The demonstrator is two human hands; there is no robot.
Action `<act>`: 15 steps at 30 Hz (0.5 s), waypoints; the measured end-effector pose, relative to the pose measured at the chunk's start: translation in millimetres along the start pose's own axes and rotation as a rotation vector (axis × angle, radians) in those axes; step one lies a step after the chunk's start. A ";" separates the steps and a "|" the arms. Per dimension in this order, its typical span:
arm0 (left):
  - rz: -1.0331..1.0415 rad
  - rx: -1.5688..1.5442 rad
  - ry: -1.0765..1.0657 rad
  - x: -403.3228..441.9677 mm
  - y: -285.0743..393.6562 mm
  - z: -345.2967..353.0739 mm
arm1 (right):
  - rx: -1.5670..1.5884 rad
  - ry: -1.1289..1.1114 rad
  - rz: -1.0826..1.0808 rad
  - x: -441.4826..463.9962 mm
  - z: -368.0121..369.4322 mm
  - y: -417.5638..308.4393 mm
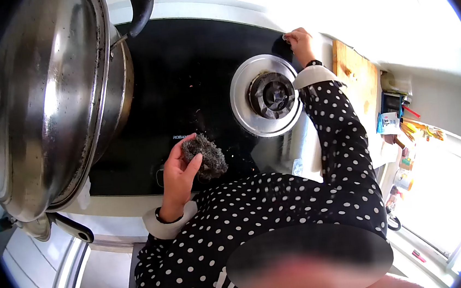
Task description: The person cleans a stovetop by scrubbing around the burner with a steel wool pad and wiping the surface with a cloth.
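My left hand [178,173] grips a grey, tangled steel wool scrubber [205,156] over the front edge of the black glass cooktop [181,82]. My right hand [300,43] reaches to the cooktop's far right corner. Its fingers are pinched together there, with a small whitish bit showing at the tips that I cannot make out. Between the two hands sits a gas burner [273,95] with a dark cap, ringed by a shiny metal drip plate [242,104]. Small crumbs lie scattered on the glass near the scrubber.
A large lidded steel pot [45,100] covers the cooktop's left side, its black handle [142,9] sticking out at the back. A pan handle [72,228] juts out below. To the right are a wooden board [357,72] and a cluttered shelf with a blue-white packet [388,123].
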State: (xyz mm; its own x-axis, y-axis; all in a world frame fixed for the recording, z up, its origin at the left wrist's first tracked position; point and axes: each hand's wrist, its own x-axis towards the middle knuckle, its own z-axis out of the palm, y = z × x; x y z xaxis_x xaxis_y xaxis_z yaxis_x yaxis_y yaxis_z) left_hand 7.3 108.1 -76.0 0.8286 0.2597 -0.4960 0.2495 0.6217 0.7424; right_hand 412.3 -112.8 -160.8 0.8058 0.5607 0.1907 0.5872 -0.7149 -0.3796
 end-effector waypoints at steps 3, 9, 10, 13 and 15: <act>0.002 -0.021 0.006 1.9 0.5 1.3 | -0.037 0.060 -0.172 -33.9 -13.4 2.0; -0.004 -0.039 -0.013 2.4 -10.9 6.0 | 0.033 0.035 -0.022 7.5 -1.1 8.1; -0.014 -0.056 -0.016 -0.1 -10.4 7.2 | 0.023 -0.008 -0.024 -3.4 -3.0 13.9; -0.021 -0.014 -0.005 -0.3 -15.0 5.3 | 0.173 0.001 -0.001 -30.4 -15.1 15.0; 0.003 -0.023 -0.032 2.1 -17.4 5.2 | -0.094 -0.026 -0.002 -14.8 -20.2 1.8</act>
State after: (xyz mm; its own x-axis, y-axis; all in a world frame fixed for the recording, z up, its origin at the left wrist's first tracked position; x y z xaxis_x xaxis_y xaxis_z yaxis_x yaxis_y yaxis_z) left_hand 7.2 93.9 -87.6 0.8450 0.2379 -0.4789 0.2356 0.6383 0.7328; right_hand 403.0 -130.8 -146.0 0.8028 0.5721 0.1678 0.5948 -0.7487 -0.2927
